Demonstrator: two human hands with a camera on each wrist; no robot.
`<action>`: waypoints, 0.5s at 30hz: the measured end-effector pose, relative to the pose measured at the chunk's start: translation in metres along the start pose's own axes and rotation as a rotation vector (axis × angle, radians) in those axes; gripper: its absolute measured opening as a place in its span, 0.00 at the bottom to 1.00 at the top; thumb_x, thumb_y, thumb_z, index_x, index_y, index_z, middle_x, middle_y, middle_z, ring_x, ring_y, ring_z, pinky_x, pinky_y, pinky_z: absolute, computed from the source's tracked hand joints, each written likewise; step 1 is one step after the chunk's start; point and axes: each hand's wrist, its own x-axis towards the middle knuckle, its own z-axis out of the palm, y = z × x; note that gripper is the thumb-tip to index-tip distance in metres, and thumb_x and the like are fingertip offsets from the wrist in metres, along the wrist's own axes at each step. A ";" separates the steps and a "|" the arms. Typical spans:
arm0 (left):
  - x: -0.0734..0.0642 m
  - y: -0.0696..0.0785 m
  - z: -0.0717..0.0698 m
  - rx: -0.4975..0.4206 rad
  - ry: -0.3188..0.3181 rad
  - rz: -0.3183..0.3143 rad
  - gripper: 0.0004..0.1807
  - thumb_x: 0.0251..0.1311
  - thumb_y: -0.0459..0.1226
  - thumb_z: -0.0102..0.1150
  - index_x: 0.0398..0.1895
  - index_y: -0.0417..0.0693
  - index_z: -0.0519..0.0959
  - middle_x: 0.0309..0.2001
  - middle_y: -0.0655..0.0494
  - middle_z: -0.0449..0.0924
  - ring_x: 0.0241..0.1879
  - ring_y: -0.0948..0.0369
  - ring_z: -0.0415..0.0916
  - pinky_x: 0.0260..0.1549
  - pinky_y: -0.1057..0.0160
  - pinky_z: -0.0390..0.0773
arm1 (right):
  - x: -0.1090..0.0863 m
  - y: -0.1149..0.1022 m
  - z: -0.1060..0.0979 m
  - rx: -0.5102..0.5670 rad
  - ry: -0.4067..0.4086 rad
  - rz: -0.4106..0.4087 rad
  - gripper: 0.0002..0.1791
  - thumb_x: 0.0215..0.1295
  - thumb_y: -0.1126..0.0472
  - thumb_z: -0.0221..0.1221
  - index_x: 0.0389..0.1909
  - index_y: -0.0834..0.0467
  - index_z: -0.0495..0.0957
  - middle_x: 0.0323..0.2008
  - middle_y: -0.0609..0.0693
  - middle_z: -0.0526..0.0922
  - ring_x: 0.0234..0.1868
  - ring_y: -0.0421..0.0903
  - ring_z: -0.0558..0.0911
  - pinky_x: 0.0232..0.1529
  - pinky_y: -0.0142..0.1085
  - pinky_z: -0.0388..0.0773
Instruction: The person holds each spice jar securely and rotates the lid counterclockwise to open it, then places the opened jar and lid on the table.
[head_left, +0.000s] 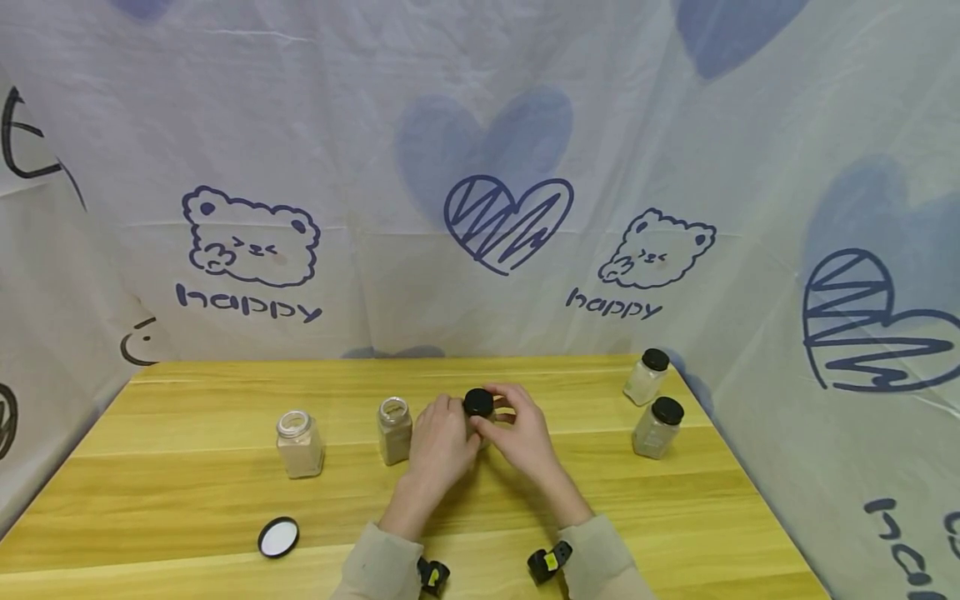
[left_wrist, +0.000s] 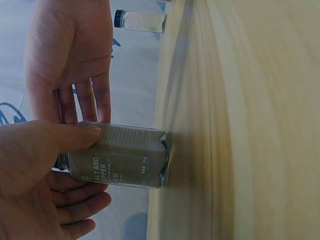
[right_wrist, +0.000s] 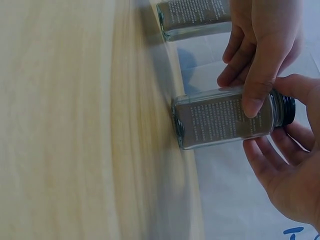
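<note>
- On the tabletop (head_left: pixel 187 508), between the person's two hands, is the salt-and-pepper jar (left_wrist: pixel 117 157), upright, filled with grey-brown contents and topped with a black cap (head_left: pixel 478 402); whether its base rests on the wood or sits just above it, one cannot tell.
- At the left side of the salt-and-pepper jar, the left hand (head_left: pixel 441 440) grips the glass body, its thumb laid across one face and its fingers clamped round the other side.
- At the right side of the salt-and-pepper jar, the right hand (head_left: pixel 522 431) has thumb and fingers bent round the black cap and neck, pinching there.
- Just left of the salt-and-pepper jar, past the left hand, stands an uncapped brown-filled jar (head_left: pixel 394 433).
- Farther left of the salt-and-pepper jar is an uncapped beige-filled jar (head_left: pixel 299 450).
- Left of the salt-and-pepper jar and nearer the person, a loose lid (head_left: pixel 278 537) lies with its white inside up.
- Well to the right of the salt-and-pepper jar stand two black-capped jars: a pale-filled jar (head_left: pixel 643 382) farther back and a greyish jar (head_left: pixel 655 433) nearer the person.
- Behind the salt-and-pepper jar hangs a pale cloth (head_left: pixel 360 150) printed with hearts, bears and the word "happy".
</note>
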 end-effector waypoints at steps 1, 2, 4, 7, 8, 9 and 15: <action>0.000 0.000 0.000 0.001 0.000 0.000 0.21 0.56 0.37 0.75 0.44 0.29 0.80 0.38 0.44 0.77 0.40 0.47 0.78 0.48 0.47 0.79 | 0.000 0.000 0.000 -0.010 -0.005 -0.006 0.27 0.62 0.67 0.73 0.62 0.60 0.80 0.57 0.56 0.80 0.53 0.55 0.82 0.54 0.51 0.84; 0.000 0.000 0.000 0.002 0.001 0.000 0.21 0.56 0.37 0.75 0.44 0.29 0.80 0.38 0.44 0.77 0.40 0.47 0.78 0.48 0.47 0.79 | 0.000 0.000 0.000 -0.020 -0.009 -0.014 0.27 0.62 0.66 0.72 0.63 0.59 0.80 0.57 0.56 0.81 0.53 0.55 0.82 0.53 0.51 0.84; 0.000 0.000 0.000 0.001 0.000 -0.001 0.20 0.56 0.37 0.75 0.45 0.29 0.80 0.38 0.43 0.78 0.41 0.47 0.78 0.49 0.47 0.79 | 0.000 0.000 0.000 -0.034 -0.017 -0.027 0.27 0.63 0.66 0.72 0.64 0.58 0.80 0.58 0.57 0.81 0.53 0.55 0.82 0.53 0.52 0.85; 0.000 0.000 0.000 0.000 -0.006 -0.006 0.21 0.57 0.37 0.74 0.46 0.29 0.80 0.40 0.43 0.78 0.42 0.46 0.78 0.51 0.46 0.79 | 0.000 0.000 -0.001 -0.039 -0.026 -0.046 0.28 0.64 0.66 0.71 0.65 0.59 0.79 0.60 0.58 0.81 0.54 0.56 0.83 0.53 0.51 0.85; 0.000 0.000 0.000 -0.001 -0.009 -0.008 0.22 0.57 0.37 0.74 0.47 0.28 0.80 0.40 0.42 0.78 0.43 0.46 0.78 0.51 0.46 0.79 | 0.000 -0.001 -0.001 -0.040 -0.029 -0.051 0.28 0.64 0.66 0.71 0.66 0.59 0.79 0.60 0.58 0.81 0.54 0.56 0.83 0.53 0.51 0.85; 0.000 0.000 -0.001 -0.001 -0.012 -0.010 0.22 0.57 0.37 0.74 0.47 0.28 0.80 0.41 0.42 0.78 0.43 0.46 0.78 0.52 0.46 0.79 | 0.000 -0.001 -0.001 -0.042 -0.032 -0.056 0.28 0.64 0.67 0.70 0.66 0.60 0.79 0.60 0.58 0.81 0.54 0.56 0.83 0.53 0.50 0.85; 0.000 0.001 -0.001 -0.004 -0.031 -0.019 0.24 0.58 0.38 0.75 0.49 0.28 0.80 0.42 0.41 0.79 0.45 0.46 0.79 0.53 0.46 0.79 | -0.001 -0.002 -0.001 -0.064 -0.047 -0.074 0.28 0.66 0.67 0.69 0.67 0.60 0.77 0.61 0.59 0.80 0.57 0.55 0.82 0.53 0.49 0.85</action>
